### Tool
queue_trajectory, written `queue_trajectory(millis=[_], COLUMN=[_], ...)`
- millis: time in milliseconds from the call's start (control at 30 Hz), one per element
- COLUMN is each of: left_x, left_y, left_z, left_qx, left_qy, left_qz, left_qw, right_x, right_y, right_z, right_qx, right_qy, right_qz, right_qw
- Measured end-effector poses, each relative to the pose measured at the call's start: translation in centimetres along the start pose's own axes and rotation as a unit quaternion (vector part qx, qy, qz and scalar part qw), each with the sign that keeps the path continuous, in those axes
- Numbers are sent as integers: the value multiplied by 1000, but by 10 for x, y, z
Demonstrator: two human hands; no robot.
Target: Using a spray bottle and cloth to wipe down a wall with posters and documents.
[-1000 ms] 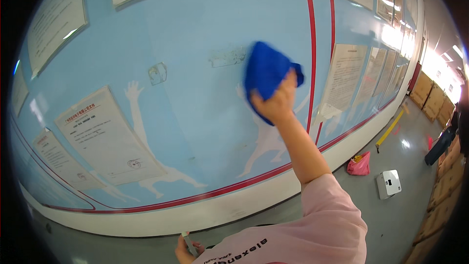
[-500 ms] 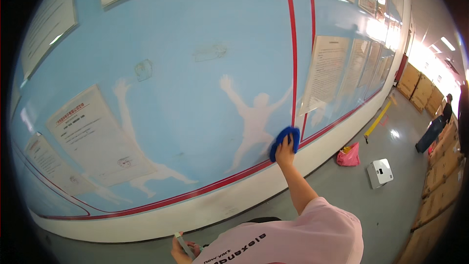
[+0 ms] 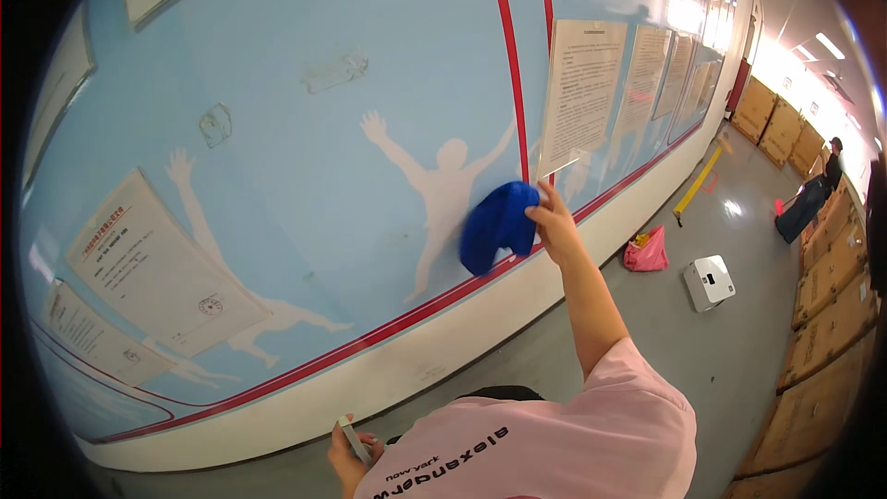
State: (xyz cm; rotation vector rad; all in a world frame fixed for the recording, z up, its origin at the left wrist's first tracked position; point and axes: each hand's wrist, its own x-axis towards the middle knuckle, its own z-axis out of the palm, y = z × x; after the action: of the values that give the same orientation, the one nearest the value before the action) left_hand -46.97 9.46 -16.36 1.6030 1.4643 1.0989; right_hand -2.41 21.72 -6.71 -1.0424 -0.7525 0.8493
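Person in a pink short-sleeved T-shirt with dark lettering across the fabric, bare right forearm at one o'clock, right hand (image 3: 557,222), left hand (image 3: 346,451) at six o'clock

Wall (image 3: 305,28): light blue, with white figure silhouettes (image 3: 443,185), red stripes (image 3: 506,55) and a white base band. Paper sheets (image 3: 152,268) are fixed to it at left; further sheets (image 3: 580,92) hang right of the stripes. Floor: grey. On it lie a pink bag (image 3: 647,251) and, just beside, a white box (image 3: 710,281). Cardboard boxes (image 3: 832,268) line the right edge. A person (image 3: 813,194) stands far right.

grey floor (image 3: 739,351), pink bag (image 3: 647,251), white box (image 3: 710,281)
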Motion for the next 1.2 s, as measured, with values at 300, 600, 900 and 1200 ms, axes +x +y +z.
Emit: queue_trajectory(millis=[300,600,900,1200], left_x=[-19,-24,-9,-14], left_y=[17,-6,6,56], left_z=[-6,-12,-4,-3], left_qx=[1,-42,-35,-69], left_qy=[55,127,117,137], left_qz=[-85,-66,-75,-221], left_qw=[995,989,990,963], right_x=[44,33,56,140], right_y=[-22,97,23,-203], right_z=[84,92,102,112], right_qx=[-494,-491,-465,-396], right_qy=[93,95,98,230], right_qz=[-578,-572,-578,-664], right_qw=[643,651,663,591])
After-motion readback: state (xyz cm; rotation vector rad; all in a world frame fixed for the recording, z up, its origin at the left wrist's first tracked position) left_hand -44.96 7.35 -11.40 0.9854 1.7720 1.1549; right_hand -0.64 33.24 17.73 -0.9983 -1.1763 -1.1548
